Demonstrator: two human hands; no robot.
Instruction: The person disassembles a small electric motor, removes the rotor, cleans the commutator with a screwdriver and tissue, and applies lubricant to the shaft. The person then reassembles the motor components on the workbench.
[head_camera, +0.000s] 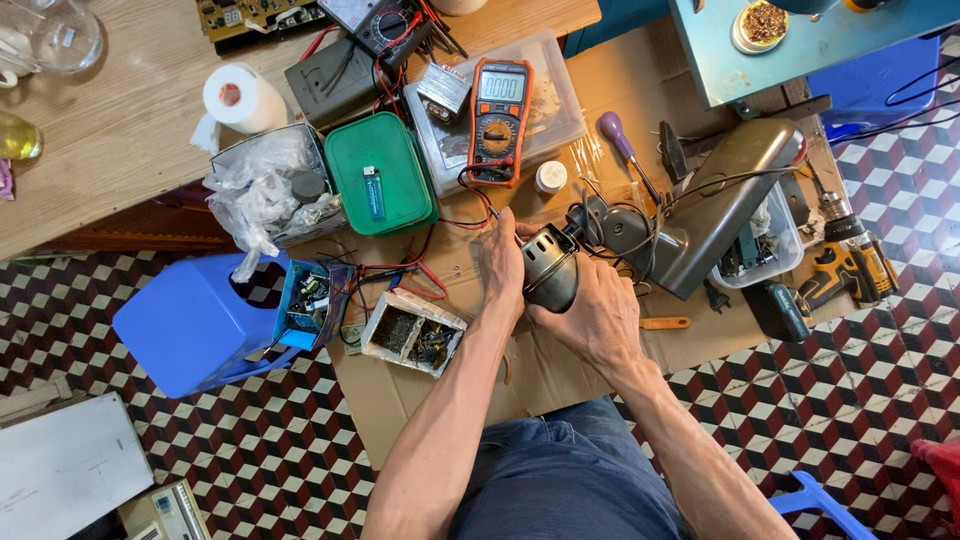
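A dark round motor housing (550, 265) lies on the brown cardboard sheet (440, 400), joined to a grey fan stand body (715, 205). My right hand (600, 315) cups the housing from below and the right. My left hand (500, 255) rests against its left side, fingers near thin wires. An orange multimeter (497, 120) sits just beyond on a clear plastic lid, its red and black leads (420, 270) trailing toward my left hand.
A green box (380, 175) with a blue lighter, a purple-handled screwdriver (622, 145), a yellow cordless drill (845, 265), small parts boxes (410, 335), a blue plastic stool (195, 325), a tissue roll (240, 98) and a wooden table (110, 130) surround the work area.
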